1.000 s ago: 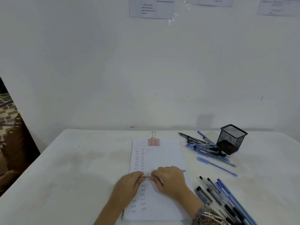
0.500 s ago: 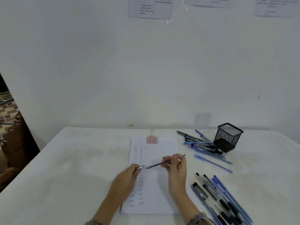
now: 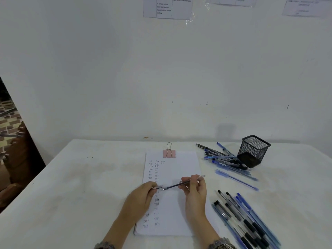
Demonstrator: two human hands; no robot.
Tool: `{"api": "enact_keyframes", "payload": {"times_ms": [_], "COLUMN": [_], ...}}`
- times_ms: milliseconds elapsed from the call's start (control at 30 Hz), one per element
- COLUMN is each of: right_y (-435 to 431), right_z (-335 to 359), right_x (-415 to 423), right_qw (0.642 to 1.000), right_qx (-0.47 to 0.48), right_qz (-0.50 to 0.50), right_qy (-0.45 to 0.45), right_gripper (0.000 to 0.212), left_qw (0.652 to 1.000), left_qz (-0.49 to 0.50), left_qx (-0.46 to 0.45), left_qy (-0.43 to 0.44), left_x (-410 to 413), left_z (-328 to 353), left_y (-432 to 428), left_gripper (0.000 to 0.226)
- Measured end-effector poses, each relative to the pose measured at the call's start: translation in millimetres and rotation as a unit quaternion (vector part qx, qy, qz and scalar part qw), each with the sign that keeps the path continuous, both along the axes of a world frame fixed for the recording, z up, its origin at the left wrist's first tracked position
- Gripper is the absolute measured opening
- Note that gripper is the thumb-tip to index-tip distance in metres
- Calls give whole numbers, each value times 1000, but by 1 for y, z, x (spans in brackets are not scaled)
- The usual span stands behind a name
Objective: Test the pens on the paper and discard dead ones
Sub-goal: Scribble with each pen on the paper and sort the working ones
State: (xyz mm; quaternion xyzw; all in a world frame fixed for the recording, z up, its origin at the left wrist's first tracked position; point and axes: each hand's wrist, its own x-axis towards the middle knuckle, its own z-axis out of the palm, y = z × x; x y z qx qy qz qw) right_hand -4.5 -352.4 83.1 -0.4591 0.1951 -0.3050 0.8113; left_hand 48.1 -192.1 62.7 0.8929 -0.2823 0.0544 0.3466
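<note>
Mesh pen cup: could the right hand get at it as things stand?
Probably yes: between the right hand and the mesh pen cup only loose pens lie flat, nothing upright. But that hand grips a pen, so it isn't free.

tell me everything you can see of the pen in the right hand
The slim dark-barrelled pen looks like plastic, with a pale, clear-looking rear end and a fine bare tip. The right hand pinches its rear half between thumb and fingers. It lies almost level over the white clipped paper pad, tip lower and pointing left at the small silvery cap held in the left hand, just short of it.
</note>
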Motion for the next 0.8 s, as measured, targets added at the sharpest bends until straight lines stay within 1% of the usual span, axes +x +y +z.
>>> {"api": "enact_keyframes", "payload": {"times_ms": [133, 200, 300, 367, 567, 700, 733, 800], "right_y": [3, 4, -1, -4, -2, 1, 2, 0], "right_z": [-3, -3, -1, -1, -5, -7, -6, -4], "right_x": [1, 0, -1, 0, 4, 4, 3, 2], "right_qw": [1000, 1000, 997, 995, 998, 1000, 1000, 999], "right_qx": [-21, -20, 33, 61, 45, 2, -3, 30], "right_qz": [15, 3, -58, -69, -33, 24, 22, -17], "right_qy": [-3, -10, -32, -37, -25, -14, -17, -32], "right_gripper": [15, 15, 18, 19, 17, 16, 16, 18], "left_qw": [1000, 1000, 1000, 1000, 1000, 1000, 1000, 1000], "left_qz": [-7, -4, 2, 3, -4, -7, -6, -3], "left_qx": [14, 17, 13, 13, 14, 12, 11, 5], "left_qy": [-7, -9, -7, -8, -1, 0, 3, 12], "left_x": [-1, -1, -1, -1, 0, 0, 0, 0], "left_z": [2, 2, 1, 1, 0, -1, -1, 1], "left_y": [-1, -1, -1, -1, 0, -1, -1, -1], "left_gripper": [19, 19, 17, 19, 19, 21, 22, 21]}}
